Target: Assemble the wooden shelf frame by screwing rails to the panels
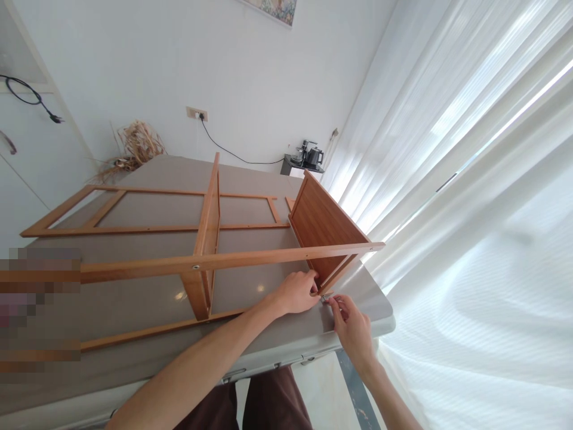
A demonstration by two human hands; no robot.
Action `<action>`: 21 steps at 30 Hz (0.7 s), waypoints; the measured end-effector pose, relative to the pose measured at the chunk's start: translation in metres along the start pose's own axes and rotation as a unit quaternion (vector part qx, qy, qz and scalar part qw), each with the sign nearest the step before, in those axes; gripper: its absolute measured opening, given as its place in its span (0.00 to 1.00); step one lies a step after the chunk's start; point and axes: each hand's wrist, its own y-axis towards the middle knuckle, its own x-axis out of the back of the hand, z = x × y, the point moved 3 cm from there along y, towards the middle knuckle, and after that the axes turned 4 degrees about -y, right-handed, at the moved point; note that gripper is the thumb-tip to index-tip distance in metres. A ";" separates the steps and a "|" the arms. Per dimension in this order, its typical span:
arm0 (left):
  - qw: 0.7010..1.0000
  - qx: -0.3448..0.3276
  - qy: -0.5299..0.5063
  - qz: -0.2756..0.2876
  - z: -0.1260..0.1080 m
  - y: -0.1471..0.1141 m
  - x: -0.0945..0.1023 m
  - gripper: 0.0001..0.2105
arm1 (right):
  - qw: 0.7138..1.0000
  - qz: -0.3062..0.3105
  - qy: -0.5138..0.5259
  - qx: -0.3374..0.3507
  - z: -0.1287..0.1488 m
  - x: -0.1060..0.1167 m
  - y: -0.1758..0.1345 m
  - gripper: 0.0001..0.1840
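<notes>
A brown wooden shelf frame (268, 257) lies on its side on a grey-topped table, with a middle divider (208, 239) and a solid end panel (326, 215) standing up from it. At the near lower corner of the end panel, my left hand (298, 291) is closed round the wood, its fingertips partly hidden behind the edge. Just right of that corner, my right hand (351, 319) pinches a small, thin metal piece (325, 298) against the joint. Its exact kind is too small to make out.
The grey tabletop (156, 298) ends close to my legs, with a rounded corner at right. White curtains (447, 209) hang along the right side. Dried stalks (138, 143) lie at the back left; a kettle (314, 156) stands beyond the table. A pixelated patch covers the frame's left end.
</notes>
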 end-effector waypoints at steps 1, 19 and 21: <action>1.000 -0.002 0.001 -0.002 -0.001 0.000 0.000 0.19 | 1.000 -0.007 -0.011 0.006 -0.001 -0.001 -0.001 0.20; 1.000 0.005 -0.003 0.009 -0.004 -0.002 0.005 0.18 | 0.995 -0.001 -0.094 0.033 -0.001 -0.001 -0.003 0.21; 1.000 0.008 -0.006 0.009 -0.004 -0.002 0.006 0.17 | 0.989 0.002 -0.132 0.066 0.001 -0.001 -0.002 0.22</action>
